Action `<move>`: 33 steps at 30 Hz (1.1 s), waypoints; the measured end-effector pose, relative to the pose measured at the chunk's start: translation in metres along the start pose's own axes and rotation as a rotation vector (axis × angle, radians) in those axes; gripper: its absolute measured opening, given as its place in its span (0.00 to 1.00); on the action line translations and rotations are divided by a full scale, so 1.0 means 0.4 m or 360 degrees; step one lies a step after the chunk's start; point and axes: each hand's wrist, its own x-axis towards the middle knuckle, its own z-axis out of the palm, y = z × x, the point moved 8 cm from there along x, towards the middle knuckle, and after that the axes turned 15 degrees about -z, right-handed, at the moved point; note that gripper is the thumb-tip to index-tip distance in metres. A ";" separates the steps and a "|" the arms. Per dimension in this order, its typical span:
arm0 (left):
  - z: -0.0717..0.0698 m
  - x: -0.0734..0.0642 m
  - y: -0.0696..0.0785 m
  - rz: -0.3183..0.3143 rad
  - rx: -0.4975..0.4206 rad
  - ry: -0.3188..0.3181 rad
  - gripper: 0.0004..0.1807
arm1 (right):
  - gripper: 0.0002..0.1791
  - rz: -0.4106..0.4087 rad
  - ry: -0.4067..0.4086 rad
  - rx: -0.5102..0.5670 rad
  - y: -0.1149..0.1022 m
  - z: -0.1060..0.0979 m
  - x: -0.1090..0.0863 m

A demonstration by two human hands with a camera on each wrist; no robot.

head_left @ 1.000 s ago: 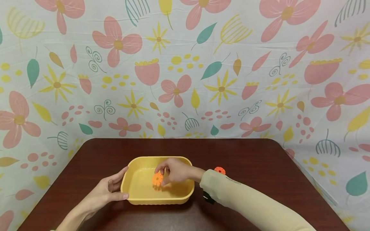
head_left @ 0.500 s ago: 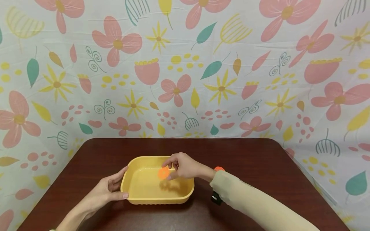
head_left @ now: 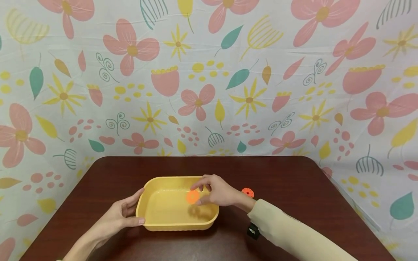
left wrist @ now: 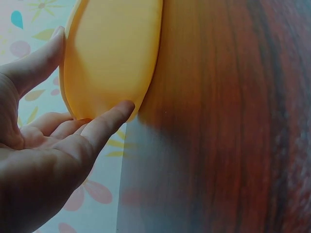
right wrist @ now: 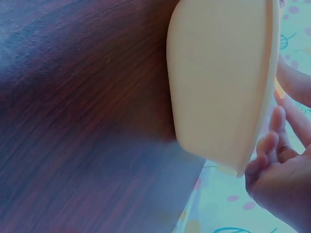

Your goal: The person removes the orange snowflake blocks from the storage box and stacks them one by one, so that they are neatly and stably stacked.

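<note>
A yellow plastic basin point(head_left: 163, 203) stands on the dark wooden table. My left hand point(head_left: 115, 217) holds its left end, thumb at the near corner and fingers along the side; the left wrist view shows this hand point(left wrist: 63, 145) against the basin wall point(left wrist: 112, 58). Above the basin's right half, my right hand point(head_left: 218, 190) pinches an orange flower-shaped plastic disc point(head_left: 192, 197) between thumb and finger. The disc casts a shadow on the basin floor. Outside the basin's wall point(right wrist: 218, 82), the right wrist view has part of the right hand point(right wrist: 282, 170).
A second, red-orange notched disc point(head_left: 248, 193) lies on the table right of the basin, just beyond the right wrist. The brown tabletop point(head_left: 277, 174) ends at a floral cloth point(head_left: 202, 90) behind and at the sides. A black band point(head_left: 253, 231) is on the right wrist.
My right hand has moved to the right across the basin, still pinching the orange disc. More of the red-orange disc shows than half a second ago. Left hand and basin stay put.
</note>
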 end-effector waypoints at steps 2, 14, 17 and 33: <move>0.000 -0.001 0.000 0.0002 0.0004 0.0004 0.53 | 0.21 0.0019 0.0023 0.0004 -0.002 -0.009 -0.009; 0.000 -0.001 0.001 0.0038 0.0001 -0.0012 0.53 | 0.24 0.0022 0.0166 0.0033 -0.002 -0.071 -0.073; 0.001 0.000 0.001 0.0050 0.0002 -0.0018 0.53 | 0.24 0.0031 0.0195 0.0025 0.003 -0.087 -0.093; 0.002 0.002 0.003 0.0044 0.0006 -0.0025 0.53 | 0.22 0.0180 0.0352 -0.0072 0.047 -0.167 -0.200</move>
